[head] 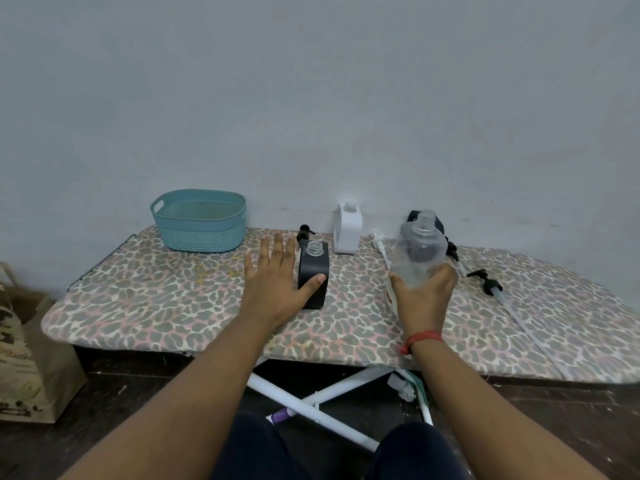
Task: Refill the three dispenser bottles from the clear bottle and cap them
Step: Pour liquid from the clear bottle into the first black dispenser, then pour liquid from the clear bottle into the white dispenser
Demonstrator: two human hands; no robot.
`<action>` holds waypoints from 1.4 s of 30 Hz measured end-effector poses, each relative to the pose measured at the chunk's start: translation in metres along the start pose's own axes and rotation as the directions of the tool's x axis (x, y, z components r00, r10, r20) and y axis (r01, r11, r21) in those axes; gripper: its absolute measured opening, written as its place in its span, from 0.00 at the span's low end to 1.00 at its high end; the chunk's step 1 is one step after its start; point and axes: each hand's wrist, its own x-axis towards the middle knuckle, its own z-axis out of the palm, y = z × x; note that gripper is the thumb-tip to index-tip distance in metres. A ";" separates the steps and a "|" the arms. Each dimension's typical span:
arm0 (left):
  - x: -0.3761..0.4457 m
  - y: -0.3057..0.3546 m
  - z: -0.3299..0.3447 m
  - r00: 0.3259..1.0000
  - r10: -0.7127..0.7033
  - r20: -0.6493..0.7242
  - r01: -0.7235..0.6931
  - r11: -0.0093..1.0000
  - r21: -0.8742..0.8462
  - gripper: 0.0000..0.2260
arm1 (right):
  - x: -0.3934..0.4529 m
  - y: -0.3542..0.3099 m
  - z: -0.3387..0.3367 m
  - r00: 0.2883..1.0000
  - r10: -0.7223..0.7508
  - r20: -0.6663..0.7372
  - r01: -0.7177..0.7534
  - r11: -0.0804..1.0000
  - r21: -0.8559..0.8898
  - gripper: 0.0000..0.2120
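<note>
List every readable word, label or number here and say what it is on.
None can be read.
Paper bag on the floor at left: dark print, too blurred to read.
Red-and-white label beside the right hand: mostly hidden, unreadable.
Dispenser bottles and teal basket: no visible text.

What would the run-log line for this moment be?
left hand: open, thumb on black bottle | right hand: grips clear bottle, uncapped | white bottle: uncapped | pumps: off, on board
</note>
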 end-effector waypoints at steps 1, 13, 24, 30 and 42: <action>0.000 0.000 0.001 1.000 -0.001 -0.005 0.001 1.000 -0.004 0.50 | -0.003 0.002 0.000 1.000 0.001 -0.015 -0.001 1.000 -0.008 0.32; -0.009 0.000 0.004 1.000 -0.003 0.020 0.004 0.999 -0.035 0.47 | -0.021 0.010 -0.008 0.999 -0.023 0.047 0.026 0.998 -0.051 0.40; -0.015 0.000 0.003 0.999 -0.010 0.050 0.011 1.000 -0.028 0.48 | -0.045 0.012 -0.027 0.999 -0.031 -0.006 0.030 0.984 -0.177 0.35; -0.022 -0.005 0.002 0.997 -0.006 0.075 0.009 0.999 -0.035 0.47 | -0.077 0.008 -0.025 0.959 -0.265 0.104 0.282 0.932 -0.226 0.17; -0.022 0.018 -0.003 0.951 -0.086 0.298 0.304 0.434 -0.848 0.40 | -0.072 -0.064 0.040 0.639 -0.017 0.769 -0.180 0.969 0.171 0.39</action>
